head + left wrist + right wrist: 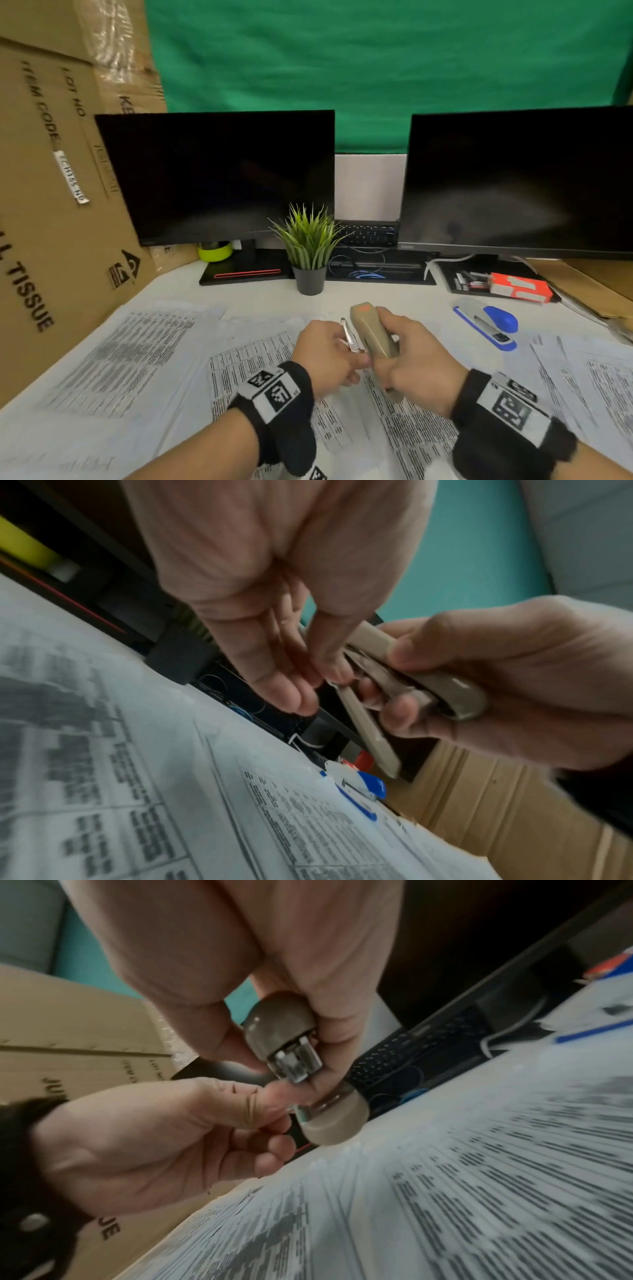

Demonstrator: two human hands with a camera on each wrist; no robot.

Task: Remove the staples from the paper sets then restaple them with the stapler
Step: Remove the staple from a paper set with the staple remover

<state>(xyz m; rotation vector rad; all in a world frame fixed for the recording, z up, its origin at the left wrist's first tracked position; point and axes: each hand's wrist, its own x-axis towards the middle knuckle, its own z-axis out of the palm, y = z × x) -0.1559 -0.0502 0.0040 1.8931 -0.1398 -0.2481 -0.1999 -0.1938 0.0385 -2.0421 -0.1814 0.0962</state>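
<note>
A beige stapler [368, 329] is held above the printed paper sets [239, 373], swung open so its metal staple tray [349, 334] stands apart from the top cover. My right hand [394, 346] grips the stapler body, fingers curled round it [284, 1042]. My left hand [352, 359] pinches the tray end with thumb and forefinger [322, 679]. In the right wrist view the tray's metal end [298, 1061] shows just above the left thumb [274, 1096]. Whether staples are in the tray is hidden.
A blue stapler [489, 325] lies on the table at the right. More printed sheets lie at left [137, 342] and right [582, 370]. Behind stand a potted plant [310, 260], two dark monitors [219, 174], a red box [520, 286] and cardboard cartons [51, 205].
</note>
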